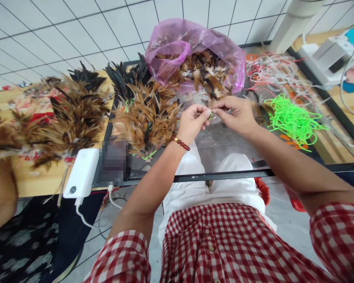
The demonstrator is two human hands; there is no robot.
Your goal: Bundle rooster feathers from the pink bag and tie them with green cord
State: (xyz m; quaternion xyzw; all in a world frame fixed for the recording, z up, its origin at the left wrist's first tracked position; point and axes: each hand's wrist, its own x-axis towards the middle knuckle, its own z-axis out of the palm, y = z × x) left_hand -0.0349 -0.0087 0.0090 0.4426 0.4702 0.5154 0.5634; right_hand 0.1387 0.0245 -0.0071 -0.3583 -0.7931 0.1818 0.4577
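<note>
- over the glass top (221, 137), the left hand (194, 120) and right hand (234, 114) meet, fingertips pinched on 1 tiny greenish piece (211, 115), mostly hidden between them.
- it could slip, i'd say, being so small.
- the left forearm passes close to brown feathers (150, 114); a sideways swing might scatter them.
- loose green cords (296, 122) near the right wrist could snag.
- the power bank (82, 173) sits at the near edge, white cable (79, 213) hanging; a tug could drop it.
- open room: bare glass between feathers and cords, inside the black front rim (224, 175).
</note>
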